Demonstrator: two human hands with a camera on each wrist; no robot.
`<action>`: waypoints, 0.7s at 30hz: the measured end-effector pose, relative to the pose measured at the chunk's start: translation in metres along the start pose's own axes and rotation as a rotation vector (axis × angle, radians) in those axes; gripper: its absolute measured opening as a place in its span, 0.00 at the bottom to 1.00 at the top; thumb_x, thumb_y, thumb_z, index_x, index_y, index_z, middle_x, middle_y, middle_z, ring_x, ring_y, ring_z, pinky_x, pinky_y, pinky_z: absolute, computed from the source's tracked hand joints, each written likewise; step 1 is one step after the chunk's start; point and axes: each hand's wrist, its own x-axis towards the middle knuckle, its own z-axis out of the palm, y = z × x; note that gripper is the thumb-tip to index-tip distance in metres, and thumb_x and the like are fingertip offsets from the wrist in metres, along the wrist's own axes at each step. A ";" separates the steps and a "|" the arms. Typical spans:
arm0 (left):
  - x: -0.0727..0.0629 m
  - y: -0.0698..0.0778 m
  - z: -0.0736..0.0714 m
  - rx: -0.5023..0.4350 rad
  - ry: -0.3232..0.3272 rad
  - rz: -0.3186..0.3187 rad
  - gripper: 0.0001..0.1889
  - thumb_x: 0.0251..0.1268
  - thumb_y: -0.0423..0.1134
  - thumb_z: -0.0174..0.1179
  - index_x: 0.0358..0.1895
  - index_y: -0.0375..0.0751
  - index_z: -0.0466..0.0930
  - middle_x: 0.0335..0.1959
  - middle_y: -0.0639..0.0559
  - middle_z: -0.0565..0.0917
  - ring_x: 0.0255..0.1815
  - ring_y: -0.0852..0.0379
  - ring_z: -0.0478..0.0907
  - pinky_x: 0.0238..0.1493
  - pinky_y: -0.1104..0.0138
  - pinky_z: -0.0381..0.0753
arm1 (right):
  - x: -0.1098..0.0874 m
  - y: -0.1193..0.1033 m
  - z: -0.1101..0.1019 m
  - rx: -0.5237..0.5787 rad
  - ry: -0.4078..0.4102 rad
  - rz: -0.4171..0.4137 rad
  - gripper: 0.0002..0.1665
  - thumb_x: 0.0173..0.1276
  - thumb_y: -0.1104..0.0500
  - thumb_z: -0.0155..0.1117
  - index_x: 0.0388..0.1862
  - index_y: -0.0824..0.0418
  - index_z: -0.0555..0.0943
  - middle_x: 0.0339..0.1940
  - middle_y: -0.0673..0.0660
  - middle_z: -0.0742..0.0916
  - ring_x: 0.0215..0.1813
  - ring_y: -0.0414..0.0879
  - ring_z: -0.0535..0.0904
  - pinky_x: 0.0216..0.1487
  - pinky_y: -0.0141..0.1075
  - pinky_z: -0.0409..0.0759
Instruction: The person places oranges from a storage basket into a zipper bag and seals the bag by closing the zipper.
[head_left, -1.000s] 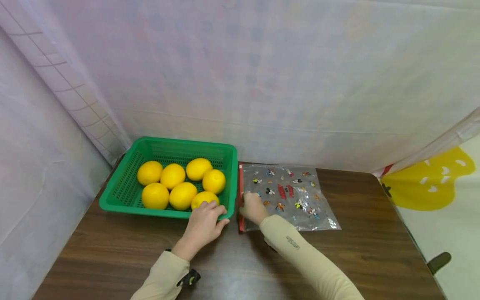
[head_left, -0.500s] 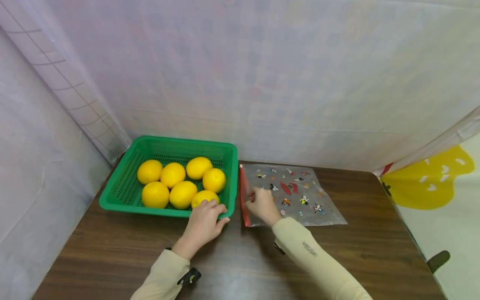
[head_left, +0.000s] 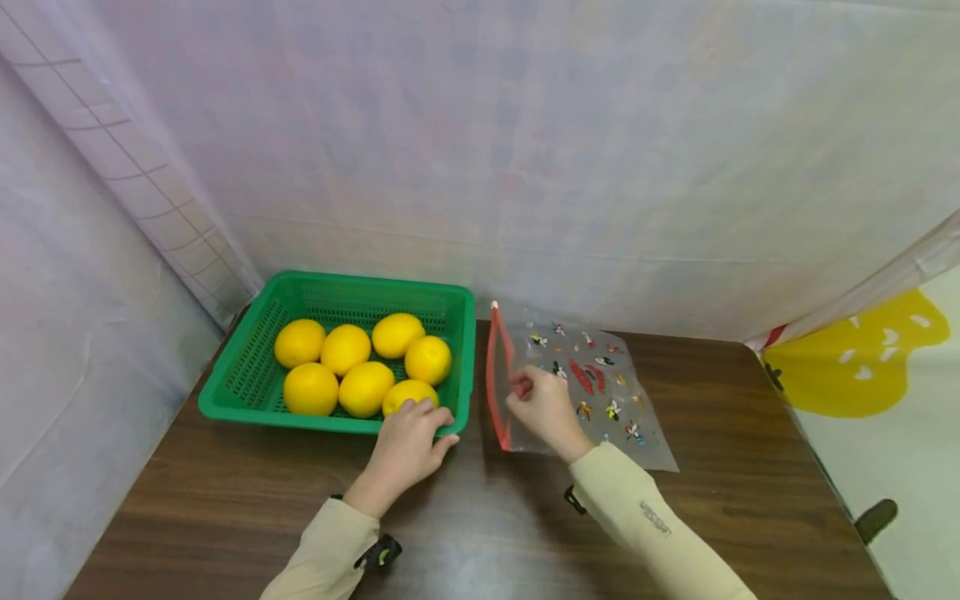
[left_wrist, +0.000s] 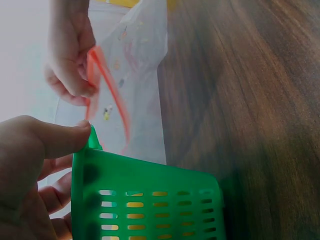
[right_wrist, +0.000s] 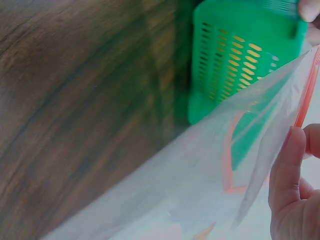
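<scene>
My left hand (head_left: 408,446) grips the near right corner of a green plastic basket (head_left: 292,423). Its thumb (left_wrist: 65,137) lies along the outside of the rim and the fingers reach inside. Several round yellow fruits (head_left: 365,391), like oranges, fill the basket's floor; the nearest is partly covered by that hand. My right hand (head_left: 551,412) pinches the upper lip of a clear zip bag (head_left: 637,417) printed with small cartoon figures. The bag's red zip edge (head_left: 493,375) is raised and its mouth gapes toward the basket, as the left wrist view also shows.
Both basket and bag lie on a dark brown wooden table (head_left: 750,467). A pale curtain (head_left: 570,167) hangs close behind the table, and another stands along the left side. A yellow printed shape (head_left: 855,358) shows beyond the table's right edge.
My right hand has lifted the bag's upper zip edge off the table and drawn it to the right, so the flat mouth has parted. My left hand has stayed on the basket.
</scene>
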 end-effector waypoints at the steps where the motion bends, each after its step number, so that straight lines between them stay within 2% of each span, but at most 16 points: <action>1: 0.000 0.000 0.000 -0.002 -0.003 -0.002 0.08 0.48 0.45 0.68 0.31 0.48 0.82 0.26 0.56 0.76 0.25 0.56 0.69 0.27 0.66 0.70 | -0.001 -0.002 -0.003 0.005 0.000 0.002 0.10 0.41 0.71 0.59 0.27 0.66 0.80 0.18 0.56 0.83 0.21 0.41 0.77 0.24 0.29 0.74; 9: 0.001 0.000 0.000 0.000 -0.011 -0.006 0.08 0.49 0.45 0.67 0.31 0.48 0.81 0.26 0.56 0.75 0.25 0.55 0.69 0.25 0.66 0.70 | -0.005 -0.014 -0.025 0.022 0.029 0.000 0.11 0.42 0.72 0.60 0.28 0.66 0.80 0.19 0.56 0.83 0.21 0.40 0.77 0.23 0.28 0.76; 17: 0.001 -0.001 0.000 0.014 -0.028 0.005 0.08 0.50 0.45 0.67 0.32 0.48 0.81 0.27 0.55 0.75 0.26 0.56 0.69 0.26 0.67 0.69 | -0.009 -0.022 -0.044 0.042 0.092 -0.039 0.11 0.42 0.72 0.59 0.27 0.64 0.81 0.19 0.56 0.82 0.20 0.38 0.76 0.23 0.26 0.75; 21: 0.001 -0.001 0.000 0.020 -0.013 0.016 0.08 0.50 0.45 0.67 0.31 0.48 0.81 0.26 0.56 0.75 0.25 0.56 0.69 0.25 0.68 0.69 | -0.010 -0.024 -0.052 0.052 0.132 -0.054 0.11 0.40 0.73 0.58 0.26 0.65 0.80 0.19 0.56 0.83 0.20 0.38 0.76 0.23 0.26 0.75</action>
